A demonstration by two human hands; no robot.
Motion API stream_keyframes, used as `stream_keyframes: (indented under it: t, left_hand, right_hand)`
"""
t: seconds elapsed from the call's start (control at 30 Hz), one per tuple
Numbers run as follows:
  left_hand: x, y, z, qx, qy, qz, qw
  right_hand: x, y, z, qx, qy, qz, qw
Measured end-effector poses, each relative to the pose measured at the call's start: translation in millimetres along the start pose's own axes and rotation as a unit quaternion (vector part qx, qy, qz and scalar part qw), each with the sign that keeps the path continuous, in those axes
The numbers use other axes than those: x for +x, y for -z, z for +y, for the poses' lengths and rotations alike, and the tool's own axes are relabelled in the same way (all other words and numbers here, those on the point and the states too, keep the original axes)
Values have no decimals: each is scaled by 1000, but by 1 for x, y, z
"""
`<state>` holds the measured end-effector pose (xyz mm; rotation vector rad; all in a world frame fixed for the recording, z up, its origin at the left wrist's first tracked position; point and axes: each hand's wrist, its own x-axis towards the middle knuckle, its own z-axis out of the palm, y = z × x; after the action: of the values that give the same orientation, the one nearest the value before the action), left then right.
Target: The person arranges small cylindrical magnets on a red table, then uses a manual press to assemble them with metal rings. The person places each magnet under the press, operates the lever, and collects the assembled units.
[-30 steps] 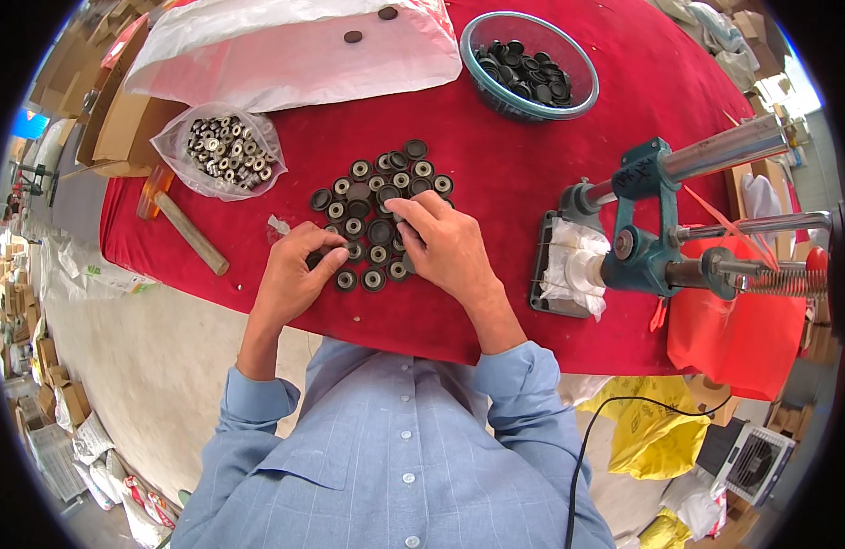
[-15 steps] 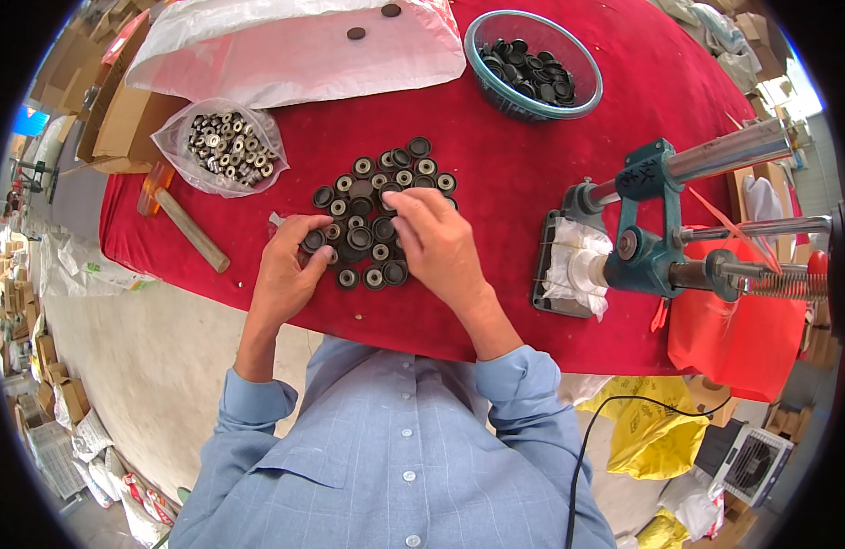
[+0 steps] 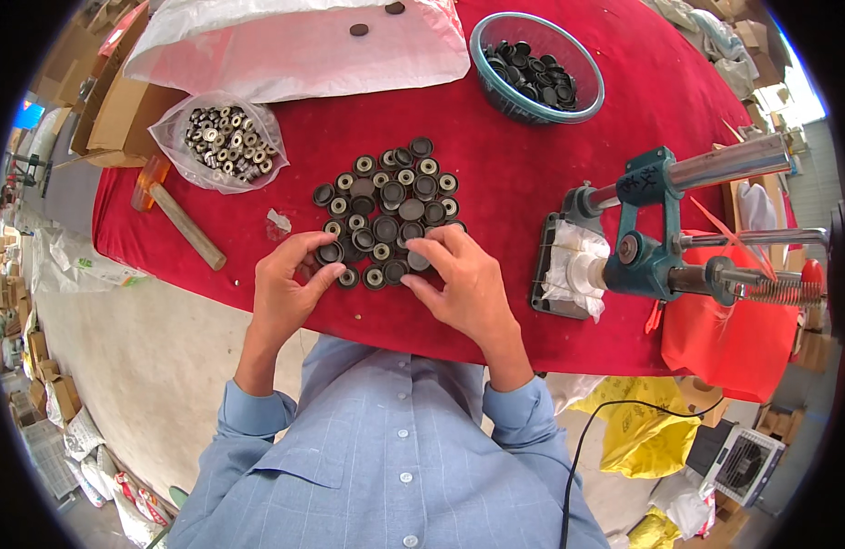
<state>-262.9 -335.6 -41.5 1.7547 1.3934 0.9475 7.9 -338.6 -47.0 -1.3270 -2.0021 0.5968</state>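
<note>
A cluster of black round caps [image 3: 385, 228] lies on the red cloth, several of them with silver metal rings [image 3: 374, 276] set inside. At the cluster's left edge, my left hand [image 3: 292, 276] has thumb and forefinger closed around the rim of a black cap [image 3: 330, 252]. My right hand [image 3: 465, 285] is at the lower right of the cluster. Its thumb and forefinger bracket a dark round disc [image 3: 418, 262], apparently gripping its edges. Just above, a plain dark disc [image 3: 411, 210] lies flat among the caps.
A clear bag of metal rings [image 3: 223, 145] and a hammer [image 3: 189, 227] lie left. Black caps fill a clear bowl [image 3: 578, 116] at the far side. A green hand press [image 3: 644, 224] stands right, beside a red bag [image 3: 729, 348]. A white sack [image 3: 294, 55] lies at the back.
My right hand has come down from the middle of the cluster to its lower right edge, uncovering caps there. My left hand has shifted slightly right and down with its cap.
</note>
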Motion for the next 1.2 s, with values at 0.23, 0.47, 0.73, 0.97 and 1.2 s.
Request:
stream_keyframes:
  t: [0.23,0.47,0.73,0.97,1.2]
  left_hand:
    - [-26,-14,-11,66,-90,52,992]
    - [-36,-27,-25,86,-144,75,983]
    - [-38,-24,-35,41,-143,80,986]
    - [-36,-32,-33,63,-116,91,987]
    - [-36,-36,-34,42,-104,105,988]
  right_hand:
    - [-23,-26,6,-26,2,64,998]
    - [-27,-32,16,-22,30,159,987]
    - [-45,-7,25,-29,-66,231,970]
    - [-42,-17,21,-43,-64,199,977]
    - [-41,-20,22,-155,21,140,978]
